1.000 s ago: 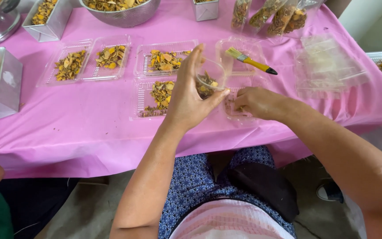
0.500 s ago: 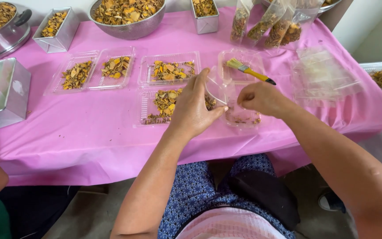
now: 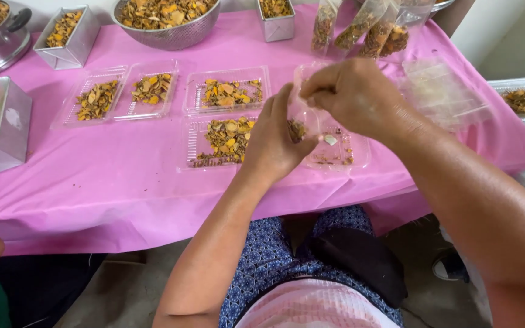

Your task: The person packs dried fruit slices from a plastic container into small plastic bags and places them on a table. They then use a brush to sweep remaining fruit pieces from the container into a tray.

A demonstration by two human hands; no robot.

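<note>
Over near-centre tray [image 3: 360, 159] | left hand [image 3: 274, 143] cups small clear bag [image 3: 304, 118] | right hand [image 3: 353, 97] pinches its mouth | step: filling, judged | next: keep mouth open.

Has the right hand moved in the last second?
Yes. The right hand has shifted left across the clear tray toward the left hand, and now covers the spot where the yellow-handled brush lay.

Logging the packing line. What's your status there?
Both hands, left hand and right hand, pinch a small clear bag of dried bits. Open tray beneath. Nothing in the way.
</note>
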